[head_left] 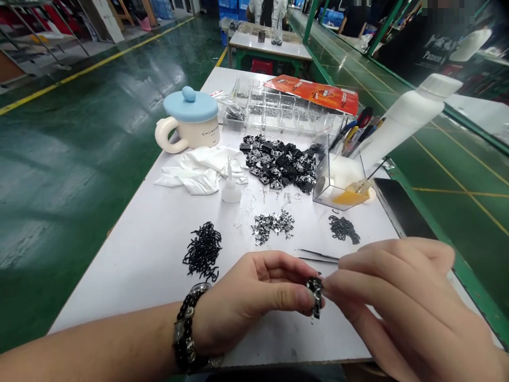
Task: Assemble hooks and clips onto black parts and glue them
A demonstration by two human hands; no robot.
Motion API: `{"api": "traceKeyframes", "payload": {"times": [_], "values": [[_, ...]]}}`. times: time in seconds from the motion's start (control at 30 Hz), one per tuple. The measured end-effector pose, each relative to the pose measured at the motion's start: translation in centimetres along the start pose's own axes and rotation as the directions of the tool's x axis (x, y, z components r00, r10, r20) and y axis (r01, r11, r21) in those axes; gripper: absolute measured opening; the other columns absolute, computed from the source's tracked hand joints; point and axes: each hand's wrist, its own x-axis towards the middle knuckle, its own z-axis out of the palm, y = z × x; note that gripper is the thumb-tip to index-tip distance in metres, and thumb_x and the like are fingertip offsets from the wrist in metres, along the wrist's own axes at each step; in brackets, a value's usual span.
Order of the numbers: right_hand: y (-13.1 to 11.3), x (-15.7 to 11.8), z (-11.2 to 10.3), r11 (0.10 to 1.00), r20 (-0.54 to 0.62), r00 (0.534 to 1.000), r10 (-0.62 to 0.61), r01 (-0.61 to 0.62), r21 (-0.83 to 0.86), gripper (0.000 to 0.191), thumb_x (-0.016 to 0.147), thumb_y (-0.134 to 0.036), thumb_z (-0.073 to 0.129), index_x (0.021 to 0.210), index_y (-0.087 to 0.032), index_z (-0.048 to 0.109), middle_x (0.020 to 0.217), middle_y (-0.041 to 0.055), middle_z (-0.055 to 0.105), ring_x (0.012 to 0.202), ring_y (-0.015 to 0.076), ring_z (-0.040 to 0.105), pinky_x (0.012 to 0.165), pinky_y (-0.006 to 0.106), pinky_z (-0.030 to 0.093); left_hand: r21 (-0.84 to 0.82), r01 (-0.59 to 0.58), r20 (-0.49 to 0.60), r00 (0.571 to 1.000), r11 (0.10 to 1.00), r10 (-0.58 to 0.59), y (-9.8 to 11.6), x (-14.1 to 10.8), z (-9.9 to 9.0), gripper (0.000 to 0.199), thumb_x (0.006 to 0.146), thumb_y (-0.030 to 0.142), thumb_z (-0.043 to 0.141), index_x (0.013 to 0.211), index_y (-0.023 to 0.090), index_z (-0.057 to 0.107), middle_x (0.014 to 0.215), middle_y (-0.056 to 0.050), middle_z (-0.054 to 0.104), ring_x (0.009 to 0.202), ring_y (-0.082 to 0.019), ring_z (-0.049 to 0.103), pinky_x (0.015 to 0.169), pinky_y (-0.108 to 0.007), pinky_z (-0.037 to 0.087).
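Near the front of the white table, my left hand (262, 292) pinches a small black and silver metal part (314, 297) between thumb and fingers. My right hand (405, 297) has its fingertips pressed together at the part's right side; whatever they may grip is too small to make out. Tweezers (318, 255) lie partly behind the right fingers. Beyond the hands are a pile of black curved pieces (203, 250), a pile of small silver pieces (272, 226) and a pile of dark rings (344, 228). A larger heap of black and silver parts (280, 162) sits farther back.
On the table (131, 254) stand a lidded mug (199, 130), a small dropper bottle (231, 188), white gloves (199, 170), a divided clear tray (274, 111), a clear box (338, 193) and a leaning white bottle (405, 119). A dark flat object (401, 207) lies at the right edge.
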Motion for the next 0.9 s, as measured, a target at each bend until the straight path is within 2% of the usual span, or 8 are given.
{"api": "traceKeyframes", "payload": {"times": [0.23, 0.5, 0.6, 0.73, 0.83, 0.9], "values": [[-0.5, 0.1, 0.8, 0.991, -0.167, 0.983, 0.073, -0.052, 0.125, 0.012, 0.08, -0.006, 0.055, 0.083, -0.015, 0.062, 0.076, 0.0049, 0.058, 0.069, 0.0172, 0.053, 0.063, 0.036, 0.032, -0.022, 0.008, 0.036, 0.999, 1.0, -0.007, -0.2, 0.0, -0.4, 0.025, 0.063, 0.015, 0.08, 0.085, 0.013, 0.07, 0.078, -0.002, 0.071, 0.073, -0.009, 0.065, 0.072, -0.018, 0.048], [0.6, -0.8, 1.1, 0.95, -0.137, 0.987, 0.085, -0.039, 0.311, 0.02, 0.076, 0.001, 0.056, 0.089, -0.014, 0.061, 0.076, 0.0051, 0.058, 0.068, 0.0173, 0.054, 0.063, 0.035, 0.041, -0.045, 0.036, 0.083, 0.996, 0.998, -0.033, -0.4, 0.1, -0.7, 0.027, 0.062, 0.014, 0.081, 0.086, 0.013, 0.071, 0.079, -0.001, 0.072, 0.073, -0.007, 0.066, 0.068, -0.013, 0.049], [1.0, -0.9, 1.1, 0.94, -0.091, 0.995, 0.034, 0.0, 0.341, 0.02, 0.077, 0.0, 0.058, 0.092, -0.014, 0.059, 0.077, 0.0047, 0.058, 0.07, 0.0163, 0.054, 0.064, 0.034, 0.042, -0.032, 0.051, 0.095, 0.994, 0.998, -0.048, -0.6, 0.1, -0.8, 0.03, 0.061, 0.015, 0.081, 0.089, 0.013, 0.071, 0.082, -0.002, 0.073, 0.075, -0.008, 0.067, 0.068, -0.013, 0.049], [1.5, -0.6, 1.4, 0.869, -0.029, 0.997, 0.07, -0.047, 0.493, 0.008, 0.084, -0.008, 0.058, 0.087, -0.015, 0.057, 0.073, 0.0018, 0.054, 0.069, 0.0131, 0.051, 0.064, 0.031, 0.042, -0.017, 0.067, 0.088, 0.994, 0.998, -0.066, -0.5, -0.1, -0.9, 0.029, 0.059, 0.013, 0.082, 0.086, 0.014, 0.071, 0.082, -0.001, 0.073, 0.076, -0.009, 0.066, 0.068, -0.015, 0.05], [2.1, -0.2, 1.4, 0.775, 0.134, 0.986, 0.094, -0.157, 0.612, 0.007, 0.085, -0.018, 0.061, 0.092, -0.021, 0.06, 0.081, 0.0011, 0.051, 0.077, 0.0126, 0.051, 0.067, 0.027, 0.043, 0.008, 0.085, 0.09, 0.992, 0.996, -0.085, -0.4, -0.1, -0.7, 0.025, 0.057, 0.007, 0.08, 0.08, 0.015, 0.072, 0.081, 0.0, 0.072, 0.076, -0.01, 0.066, 0.071, -0.018, 0.05], [2.4, 0.0, 1.1, 0.739, 0.283, 0.957, 0.059, -0.233, 0.632, 0.014, 0.085, -0.022, 0.061, 0.098, -0.026, 0.062, 0.09, 0.0017, 0.048, 0.084, 0.0127, 0.05, 0.07, 0.025, 0.045, 0.021, 0.108, 0.097, 0.989, 0.994, -0.11, -0.2, -0.2, -0.5, 0.021, 0.058, 0.005, 0.078, 0.076, 0.014, 0.072, 0.079, 0.0, 0.071, 0.075, -0.01, 0.065, 0.072, -0.019, 0.05]]}}
